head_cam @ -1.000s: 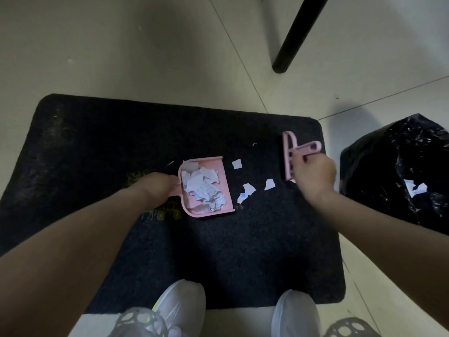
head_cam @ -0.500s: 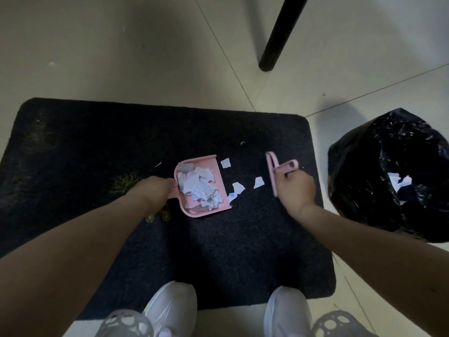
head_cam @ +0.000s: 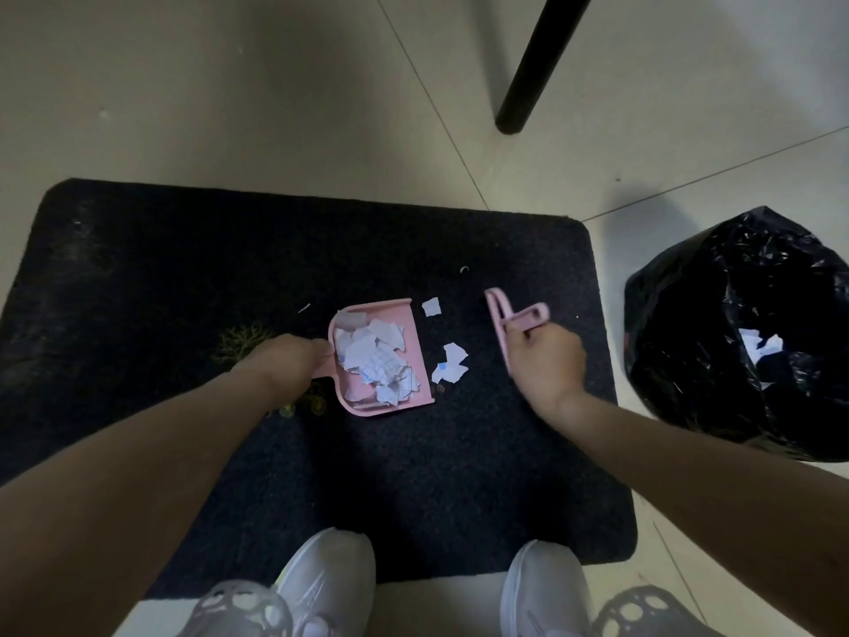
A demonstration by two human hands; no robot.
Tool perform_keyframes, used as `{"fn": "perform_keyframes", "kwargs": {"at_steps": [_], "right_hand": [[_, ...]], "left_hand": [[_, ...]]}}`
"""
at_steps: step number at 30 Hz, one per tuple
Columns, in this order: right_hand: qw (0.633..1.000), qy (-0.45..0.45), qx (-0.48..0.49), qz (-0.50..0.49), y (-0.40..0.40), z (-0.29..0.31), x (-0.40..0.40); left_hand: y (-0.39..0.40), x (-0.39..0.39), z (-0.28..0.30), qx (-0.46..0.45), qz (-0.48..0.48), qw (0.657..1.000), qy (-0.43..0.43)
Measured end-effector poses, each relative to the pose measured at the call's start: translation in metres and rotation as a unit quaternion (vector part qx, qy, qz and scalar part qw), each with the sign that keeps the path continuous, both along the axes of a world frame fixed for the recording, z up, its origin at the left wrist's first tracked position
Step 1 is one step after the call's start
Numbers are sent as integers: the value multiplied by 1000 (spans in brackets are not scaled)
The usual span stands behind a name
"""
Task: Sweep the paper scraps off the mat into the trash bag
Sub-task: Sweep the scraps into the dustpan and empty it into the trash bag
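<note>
Fingers of the left hand [head_cam: 294,365] curl around the small pink plastic dustpan [head_cam: 404,360]; the right hand [head_cam: 546,365] grips the pink brush [head_cam: 498,321]. Torn white paper scraps [head_cam: 450,363] look light and floppy, so push gently.

Left arm: bare forearm reaching forward from the lower left, angled toward the centre.
Left hand [head_cam: 294,360]: back of hand up, fingers curled closed around a pink handle.
Right arm: bare forearm coming in from the lower right, angled up and left.
Right hand [head_cam: 546,365]: knuckles up, fist closed on a pink grip, well apart from the left hand.
</note>
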State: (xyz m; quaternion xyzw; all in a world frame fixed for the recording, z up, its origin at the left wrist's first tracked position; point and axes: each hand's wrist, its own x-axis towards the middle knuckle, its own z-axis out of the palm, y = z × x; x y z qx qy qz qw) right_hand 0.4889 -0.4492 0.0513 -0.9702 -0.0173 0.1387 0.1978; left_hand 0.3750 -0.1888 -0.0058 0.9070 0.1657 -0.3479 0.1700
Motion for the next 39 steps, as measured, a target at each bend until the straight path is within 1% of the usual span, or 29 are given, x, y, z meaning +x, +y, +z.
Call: {"fn": "perform_keyframes", "kwargs": {"at_steps": [3,6,9,12,14,17,20,26,28,30,33,35,39], "right_hand": [[999,27,8,43,21,-6,-24],[996,48,49,58,38,-11,-36],[993,66,95,21,45,-9,-38],[985,80,153,-24,42,-5,-34],[981,71,175,-46,38,-3,-27],[983,33,168,-67,34,6,-6],[986,-2,151,-68,31,11,15],[999,-19,33,25,36,3,27],[998,-10,25,59,40,-2,24],[996,-4,46,70,44,-2,22],[995,-27,84,49,39,12,31],[994,-48,96,15,27,22,44],[994,-73,59,-55,-9,27,67]], "left_hand": [[-5,2,1,24,13,1000,-8],[-6,2,1,33,8,999,-10],[-6,2,2,16,35,999,-11],[-6,1,1,-24,86,996,-17],[-4,-1,1,-36,91,995,-15],[0,-5,-2,-34,81,996,-33],[4,-6,-3,-47,109,992,-42],[1,-4,-2,-54,131,989,-35],[-1,-4,0,-55,145,987,-37],[-2,-4,0,-64,137,988,-32],[-6,-4,-3,-113,133,984,-27],[-14,0,1,-148,156,976,-23],[-35,14,5,-163,172,971,-24]]}}
